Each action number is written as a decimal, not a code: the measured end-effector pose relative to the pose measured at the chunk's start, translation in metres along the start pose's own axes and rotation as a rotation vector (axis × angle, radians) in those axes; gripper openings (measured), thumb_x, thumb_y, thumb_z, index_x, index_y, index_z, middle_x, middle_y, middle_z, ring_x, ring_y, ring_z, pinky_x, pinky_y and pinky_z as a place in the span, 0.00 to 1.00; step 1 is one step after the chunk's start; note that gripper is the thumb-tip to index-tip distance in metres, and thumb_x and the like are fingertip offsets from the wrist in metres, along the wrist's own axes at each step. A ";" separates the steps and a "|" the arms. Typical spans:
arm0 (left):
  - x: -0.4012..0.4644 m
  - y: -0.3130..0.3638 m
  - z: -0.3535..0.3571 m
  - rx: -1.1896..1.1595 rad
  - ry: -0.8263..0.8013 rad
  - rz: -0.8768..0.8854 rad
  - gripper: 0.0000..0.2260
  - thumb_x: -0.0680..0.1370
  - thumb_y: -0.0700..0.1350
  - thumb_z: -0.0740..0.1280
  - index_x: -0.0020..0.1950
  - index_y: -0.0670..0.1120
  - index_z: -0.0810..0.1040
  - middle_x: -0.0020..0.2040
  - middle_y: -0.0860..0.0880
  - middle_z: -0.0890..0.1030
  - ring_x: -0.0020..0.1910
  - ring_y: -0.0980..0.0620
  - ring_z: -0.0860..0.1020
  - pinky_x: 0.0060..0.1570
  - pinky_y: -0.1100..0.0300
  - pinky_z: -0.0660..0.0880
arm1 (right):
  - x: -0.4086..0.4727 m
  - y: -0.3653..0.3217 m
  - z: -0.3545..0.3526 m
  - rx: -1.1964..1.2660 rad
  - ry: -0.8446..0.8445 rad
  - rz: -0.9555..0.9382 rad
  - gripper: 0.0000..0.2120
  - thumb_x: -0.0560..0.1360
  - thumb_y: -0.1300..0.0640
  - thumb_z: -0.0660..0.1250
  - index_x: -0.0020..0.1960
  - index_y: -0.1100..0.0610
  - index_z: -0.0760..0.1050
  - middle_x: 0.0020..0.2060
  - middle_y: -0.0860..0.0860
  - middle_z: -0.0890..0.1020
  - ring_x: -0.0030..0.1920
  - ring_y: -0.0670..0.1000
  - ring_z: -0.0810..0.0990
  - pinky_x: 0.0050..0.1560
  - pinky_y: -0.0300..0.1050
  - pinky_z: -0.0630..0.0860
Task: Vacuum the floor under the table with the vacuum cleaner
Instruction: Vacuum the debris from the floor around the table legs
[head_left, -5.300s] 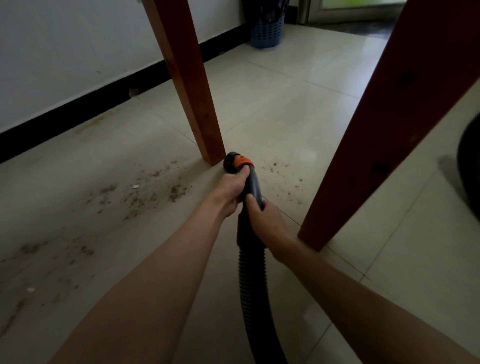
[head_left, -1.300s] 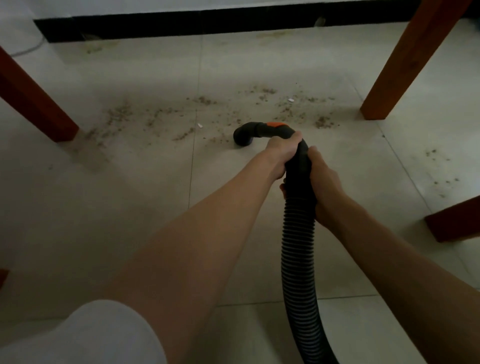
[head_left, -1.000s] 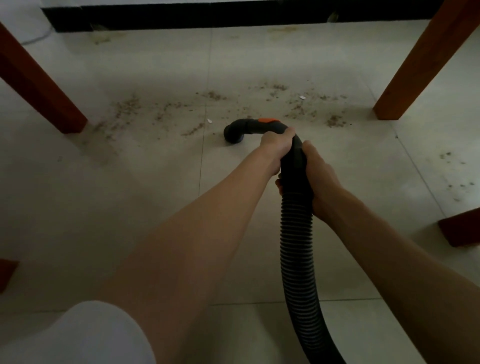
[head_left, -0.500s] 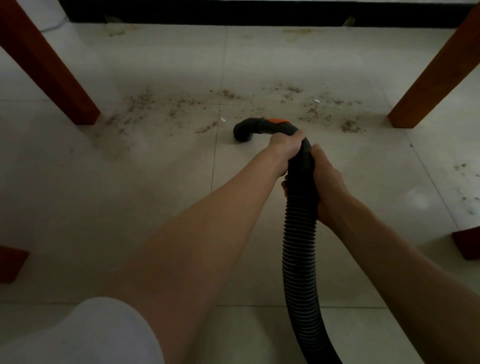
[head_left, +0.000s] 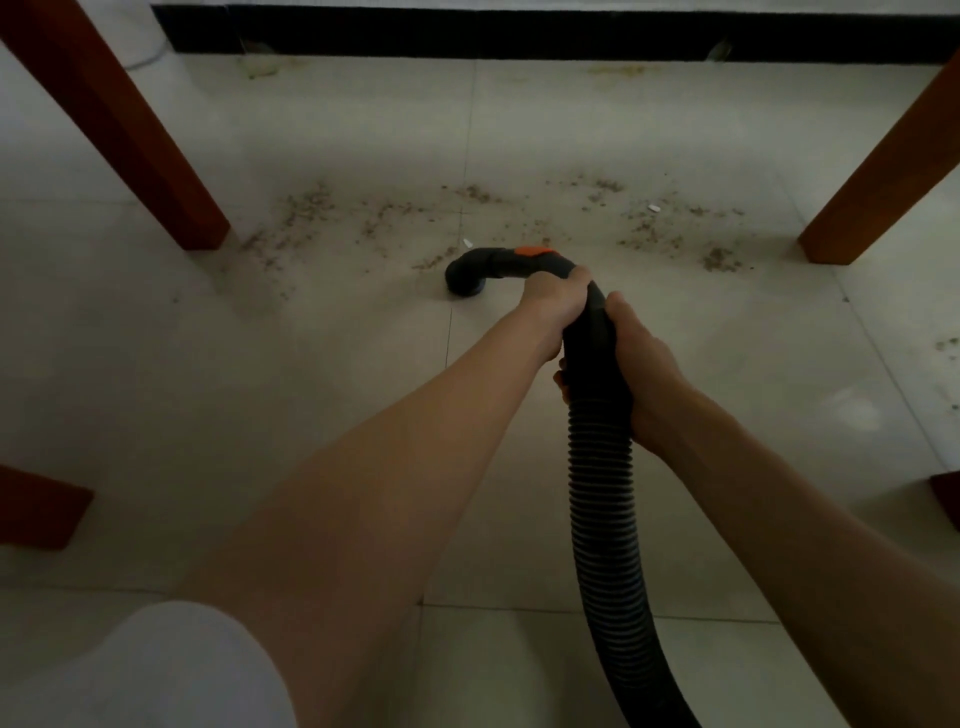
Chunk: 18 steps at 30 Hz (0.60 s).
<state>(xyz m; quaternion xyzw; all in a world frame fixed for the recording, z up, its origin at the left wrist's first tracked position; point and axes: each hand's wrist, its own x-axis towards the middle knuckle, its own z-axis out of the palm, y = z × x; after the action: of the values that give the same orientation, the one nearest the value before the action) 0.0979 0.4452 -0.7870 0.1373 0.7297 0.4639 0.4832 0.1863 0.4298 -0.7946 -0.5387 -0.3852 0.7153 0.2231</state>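
Note:
A black ribbed vacuum hose (head_left: 605, 499) runs up from the bottom edge to a curved black nozzle (head_left: 470, 270) with an orange button. The nozzle mouth points down at the pale tiled floor (head_left: 260, 389). My left hand (head_left: 556, 301) grips the handle just behind the bend. My right hand (head_left: 644, 374) grips the hose cuff a little lower, from the right side. Brown crumbs (head_left: 649, 234) lie in a band across the tiles just beyond the nozzle, from the left leg to the right leg.
Reddish wooden table legs stand at far left (head_left: 119, 135) and far right (head_left: 893, 176); two nearer leg feet show at the left edge (head_left: 36, 509) and right edge (head_left: 948, 493). A black skirting board (head_left: 519, 31) runs along the wall ahead. More crumbs (head_left: 948, 345) lie at right.
Since five seconds ago the view swung from the right-hand leg to the middle under the table. Over the last second the nozzle stayed just short of the crumb band; both hands kept their grip.

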 end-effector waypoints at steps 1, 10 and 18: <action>0.001 -0.001 -0.002 0.008 0.015 0.010 0.21 0.81 0.49 0.58 0.68 0.36 0.67 0.63 0.41 0.75 0.60 0.42 0.75 0.61 0.53 0.72 | 0.000 -0.001 0.000 -0.007 -0.029 0.011 0.22 0.80 0.43 0.58 0.50 0.64 0.75 0.34 0.59 0.79 0.29 0.56 0.78 0.31 0.47 0.76; 0.003 -0.006 -0.014 -0.016 0.098 0.001 0.20 0.80 0.50 0.59 0.66 0.38 0.69 0.60 0.42 0.77 0.56 0.44 0.77 0.52 0.56 0.73 | 0.002 -0.002 0.006 -0.031 -0.121 0.038 0.26 0.80 0.42 0.56 0.59 0.66 0.74 0.36 0.59 0.79 0.28 0.55 0.78 0.26 0.43 0.75; 0.011 -0.005 -0.032 -0.073 0.055 -0.039 0.22 0.80 0.50 0.60 0.70 0.38 0.66 0.62 0.41 0.76 0.58 0.43 0.76 0.58 0.54 0.74 | 0.001 0.008 0.030 -0.072 -0.031 -0.060 0.22 0.80 0.44 0.58 0.45 0.63 0.75 0.33 0.58 0.79 0.27 0.54 0.78 0.29 0.45 0.77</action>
<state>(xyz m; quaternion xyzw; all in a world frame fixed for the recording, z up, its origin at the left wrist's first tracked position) 0.0672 0.4322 -0.7946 0.0926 0.7278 0.4843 0.4766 0.1588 0.4169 -0.7975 -0.5236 -0.4298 0.7023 0.2189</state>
